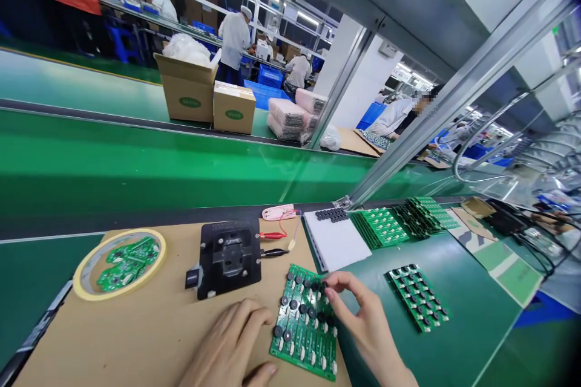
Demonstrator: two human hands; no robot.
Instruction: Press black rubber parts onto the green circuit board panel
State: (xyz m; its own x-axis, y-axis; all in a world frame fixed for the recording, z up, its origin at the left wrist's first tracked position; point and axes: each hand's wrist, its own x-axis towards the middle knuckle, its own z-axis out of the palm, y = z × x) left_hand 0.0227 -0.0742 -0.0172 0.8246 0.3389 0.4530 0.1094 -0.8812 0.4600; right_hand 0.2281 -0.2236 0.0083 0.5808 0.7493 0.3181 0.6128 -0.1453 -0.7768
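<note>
Up on a factory bench, a tan cardboard mat [113,338] holds a green circuit board panel [304,329] with black round parts [293,305] on it. Its long side points away from the person. The right hand [363,314] pinches one black part [324,285] at the far corner. The open left hand [227,344] lies just beside the panel.

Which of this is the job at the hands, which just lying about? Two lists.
Job:
- left hand
- right hand
- green circuit board panel
- black round parts on it
- second studded panel
- loose black parts on white pad

Lying about:
- yellow tape roll holding two boards
- cardboard boxes
</note>
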